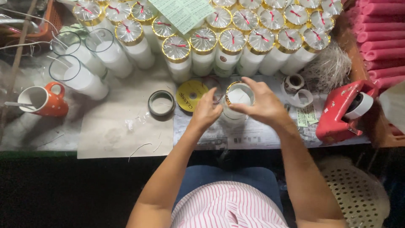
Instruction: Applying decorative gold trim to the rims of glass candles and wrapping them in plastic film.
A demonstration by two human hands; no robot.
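Note:
A white candle in a clear glass jar point(237, 101) stands on the table in front of me, with a gold band at its rim. My left hand point(206, 110) holds the jar's left side. My right hand point(261, 102) curls over the jar's right rim, fingers on the gold band. A yellow disc point(190, 93) lies just left of the jar. Beside the disc lies a grey tape ring point(161, 102).
Several finished white jar candles with foil tops and gold bands point(231, 46) crowd the back. Open jars point(78, 76) stand back left near an orange mug point(44, 100). A red label gun point(344, 110) and tape rolls point(294, 83) lie right; pink foam tubes point(382, 38) far right.

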